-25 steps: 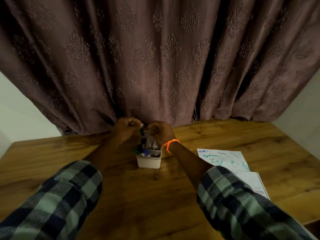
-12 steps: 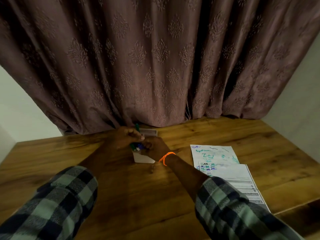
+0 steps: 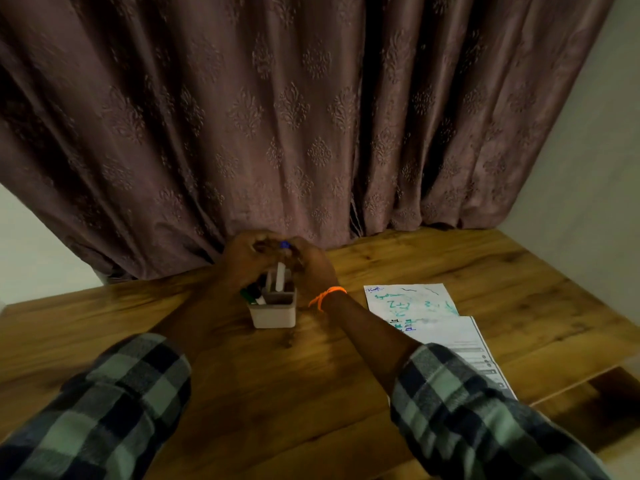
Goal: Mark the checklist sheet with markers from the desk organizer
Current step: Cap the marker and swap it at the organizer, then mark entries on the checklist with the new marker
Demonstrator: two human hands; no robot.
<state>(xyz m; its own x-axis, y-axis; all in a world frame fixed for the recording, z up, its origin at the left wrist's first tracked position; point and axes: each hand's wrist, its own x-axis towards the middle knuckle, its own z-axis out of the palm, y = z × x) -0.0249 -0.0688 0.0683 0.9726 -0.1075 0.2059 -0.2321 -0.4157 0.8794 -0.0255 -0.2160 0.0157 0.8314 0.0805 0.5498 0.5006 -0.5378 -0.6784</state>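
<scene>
- Blue-capped marker (image 3: 281,271) stands upright in the organizer (image 3: 273,311), white barrel showing, cap up between both hands.
- Left hand (image 3: 244,259) and right hand (image 3: 311,263) meet over the organizer's far side. Their fingers curl in around the marker's top; which hand truly grips it I cannot tell, as the knuckles hide the contact.
- Organizer sits mid-worktop (image 3: 242,393), close to the curtain (image 3: 277,116). Green and dark markers (image 3: 252,295) lean in its left compartment.
- Checklist (image 3: 464,344) lies well to the right of the organizer, partly under the right sleeve (image 3: 467,410), overlapping a scribbled sheet (image 3: 412,301) behind it.
- Step, as I judge it: drawing the blue marker out, or uncapping it, before moving to the checklist.
- Risk: the organizer looks small and light. A pull that is not straight up could tip it or drag it along, spilling the leaning markers.
- Risk: if the cap comes off while the barrel is wedged, the cap may drop behind the organizer toward the curtain.
- Risk: the right forearm crosses near the sheets; sweeping it over could shift or crease the checklist.
- Risk: the light is dim, so a colour may be misread at the pick.
</scene>
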